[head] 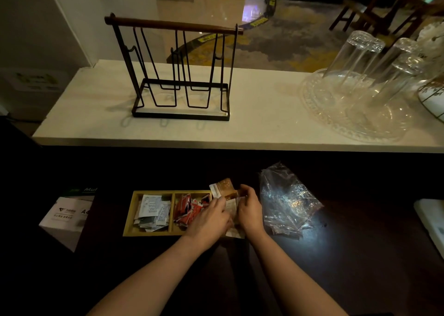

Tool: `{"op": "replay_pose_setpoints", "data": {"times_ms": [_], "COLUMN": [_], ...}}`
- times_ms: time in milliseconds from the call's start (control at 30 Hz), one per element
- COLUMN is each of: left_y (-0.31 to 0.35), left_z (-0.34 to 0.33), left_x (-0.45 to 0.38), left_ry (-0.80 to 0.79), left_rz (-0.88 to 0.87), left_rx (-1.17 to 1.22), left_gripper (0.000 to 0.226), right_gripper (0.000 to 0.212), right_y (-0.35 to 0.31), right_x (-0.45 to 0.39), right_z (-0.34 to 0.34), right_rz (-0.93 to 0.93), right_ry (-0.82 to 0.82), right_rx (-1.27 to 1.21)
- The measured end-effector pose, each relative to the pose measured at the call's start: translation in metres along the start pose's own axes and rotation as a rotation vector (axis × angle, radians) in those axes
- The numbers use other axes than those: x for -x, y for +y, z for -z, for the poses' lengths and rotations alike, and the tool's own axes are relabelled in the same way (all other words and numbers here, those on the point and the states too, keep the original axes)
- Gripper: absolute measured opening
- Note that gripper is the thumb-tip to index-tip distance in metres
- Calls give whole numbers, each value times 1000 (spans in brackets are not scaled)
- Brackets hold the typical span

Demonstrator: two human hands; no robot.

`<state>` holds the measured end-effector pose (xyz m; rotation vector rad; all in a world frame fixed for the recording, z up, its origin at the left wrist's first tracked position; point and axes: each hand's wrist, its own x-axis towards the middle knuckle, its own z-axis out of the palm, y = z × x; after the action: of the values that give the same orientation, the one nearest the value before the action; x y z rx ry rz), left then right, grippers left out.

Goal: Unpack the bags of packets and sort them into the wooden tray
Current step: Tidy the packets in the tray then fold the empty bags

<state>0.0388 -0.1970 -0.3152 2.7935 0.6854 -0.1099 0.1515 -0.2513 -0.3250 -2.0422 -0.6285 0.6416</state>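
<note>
A wooden tray [131, 213] with compartments lies on the dark counter. Its left compartment holds white and grey packets [151, 208], its middle one red packets [188, 208]. My left hand [210, 218] and my right hand [249, 208] meet over the tray's right end, both closed on a bunch of brown and white packets [225, 188] that stick up between them. The right compartment is hidden under my hands. A crumpled clear plastic bag [286, 200] lies just right of my right hand.
A white cardboard box [66, 216] stands left of the tray. On the raised pale ledge behind are a black wire rack [177, 75] with a wooden bar and a glass tray [336, 109] with upturned glasses. A white object [432, 222] sits at the right edge.
</note>
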Motion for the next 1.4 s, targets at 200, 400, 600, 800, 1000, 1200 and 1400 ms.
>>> {"op": "replay_pose_setpoints", "data": {"times_ms": [200,400,600,800,1000,1200,1400], "left_y": [0,9,4,7,7,-7,-8], "left_z": [-8,-9,-3,-1,-3,-22,-30], "left_x": [-1,-10,-19,-16,-17,-6,-8], "left_ry": [-38,-59,-41,-71,-46,23,81], "left_rz": [-13,12,64,0,1,-29,-44], "left_rx": [-42,-172,-62,-96,-26,-20,-54], "left_gripper": [84,83,58,65,59,53,54], "right_gripper": [36,36,34,37,50,55,44], "right_y": [3,7,8,-13,-21,-27,-34], "right_x": [0,-9,-19,-78,-117,-121,-120], "right_z": [-18,-11,-9,-1,-25,-44,-25], "right_rz": [98,63,2,-58,129,282,215], "right_ry": [-36,-106,-122,-116,-564,-605,-542], "right_rx": [156,125,-68,-7,608,984,799]}}
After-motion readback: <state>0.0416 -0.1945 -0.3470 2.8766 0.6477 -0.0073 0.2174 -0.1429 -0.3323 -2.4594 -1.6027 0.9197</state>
